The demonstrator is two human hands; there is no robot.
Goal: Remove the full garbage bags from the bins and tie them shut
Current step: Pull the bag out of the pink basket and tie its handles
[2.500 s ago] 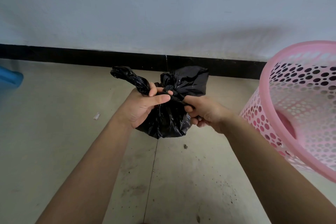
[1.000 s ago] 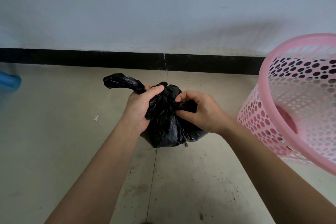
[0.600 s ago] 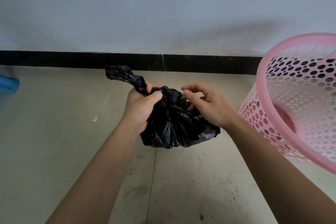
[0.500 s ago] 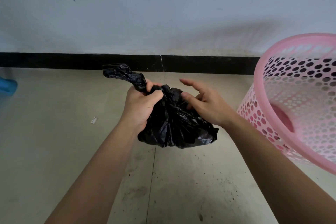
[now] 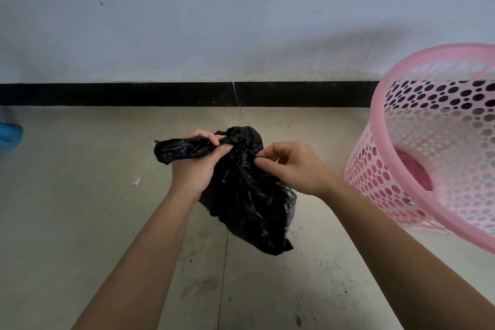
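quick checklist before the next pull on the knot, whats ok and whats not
1. Left hand has the twisted tail of the bag in a firm grip: ok.
2. Right hand has a strand: it pinches plastic beside the knot; ok.
3. Knot fully tight: cannot tell.
4. Bag is out of the pink bin: ok.
5. Bag is held clear of the floor: ok.
6. Bag free of tears or leaks: cannot tell.
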